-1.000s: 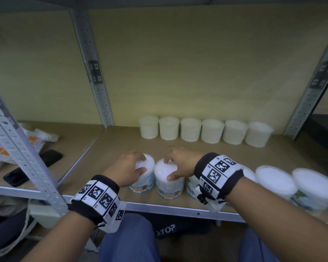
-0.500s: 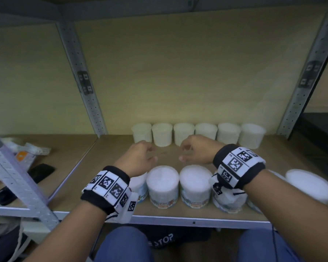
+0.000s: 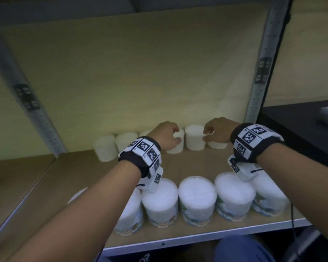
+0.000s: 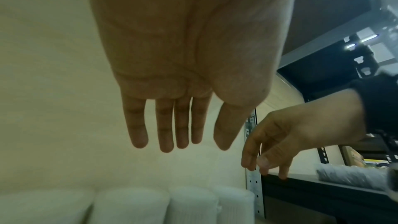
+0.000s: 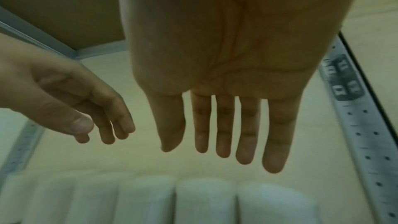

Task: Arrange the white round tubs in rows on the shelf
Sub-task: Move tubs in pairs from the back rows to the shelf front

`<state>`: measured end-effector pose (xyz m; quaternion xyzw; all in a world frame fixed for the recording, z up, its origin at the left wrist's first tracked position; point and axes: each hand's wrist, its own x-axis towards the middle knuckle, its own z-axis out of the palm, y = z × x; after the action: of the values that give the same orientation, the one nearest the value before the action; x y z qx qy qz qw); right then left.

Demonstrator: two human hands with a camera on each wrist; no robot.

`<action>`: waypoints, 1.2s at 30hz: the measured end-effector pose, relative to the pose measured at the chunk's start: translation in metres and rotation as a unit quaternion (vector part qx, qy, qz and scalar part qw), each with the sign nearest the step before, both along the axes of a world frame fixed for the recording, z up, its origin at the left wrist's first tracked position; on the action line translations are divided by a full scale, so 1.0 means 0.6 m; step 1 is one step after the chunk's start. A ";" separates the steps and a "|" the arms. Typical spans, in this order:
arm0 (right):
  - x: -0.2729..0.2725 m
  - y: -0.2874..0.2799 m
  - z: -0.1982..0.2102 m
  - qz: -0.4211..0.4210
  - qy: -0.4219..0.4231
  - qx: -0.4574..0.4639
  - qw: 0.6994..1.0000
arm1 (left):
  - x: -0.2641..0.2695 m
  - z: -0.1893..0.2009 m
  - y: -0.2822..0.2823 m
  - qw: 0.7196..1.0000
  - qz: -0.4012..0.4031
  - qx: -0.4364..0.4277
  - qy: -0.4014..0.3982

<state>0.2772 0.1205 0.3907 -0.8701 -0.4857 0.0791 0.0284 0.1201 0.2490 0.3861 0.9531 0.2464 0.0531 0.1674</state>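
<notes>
While both arms reach deep into the bay: neither hand holds anything.
Shelf board (image 3: 80, 174): pale wood-look surface with a grey metal front edge, dimly lit.
Back wall (image 3: 140, 72): smooth, cream-yellow panel, plain.
Uprights (image 3: 259, 72): grey perforated metal posts at either side, each with a dark tag stuck on.
Back row of tubs (image 3: 194, 138): small white round tubs, upright, side by side against the back wall; soft and blurred.
Front row of tubs (image 3: 197, 197): larger-looking white round tubs with flat matte lids and printed labels low on their sides, standing close together just behind the front edge.
Left hand (image 3: 166, 136): fingers straight and relaxed in the left wrist view, hovering above the back row.
Right hand (image 3: 219, 132): fingers extended and loose, also over the back row, near the left hand but apart.
Wristbands (image 3: 142, 154): black cuffs bearing white square-patterned markers.
</notes>
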 end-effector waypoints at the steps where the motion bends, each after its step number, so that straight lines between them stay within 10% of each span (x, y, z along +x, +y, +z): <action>1: 0.018 -0.001 -0.002 -0.010 -0.001 -0.002 1.000 | 0.022 -0.002 0.000 1.000 -0.008 0.001 0.005; 16: 0.204 0.032 -0.057 -0.083 -0.016 -0.005 0.996 | 0.254 -0.078 0.029 0.998 -0.011 0.036 0.042; 36: 0.221 0.058 -0.080 -0.032 -0.035 -0.067 0.997 | 0.280 -0.121 0.058 0.998 -0.001 0.044 0.034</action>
<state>0.4096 0.1555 0.3426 -0.8873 -0.4520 0.0799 -0.0445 0.2883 0.2839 0.3134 0.9612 0.2480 0.0313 0.1169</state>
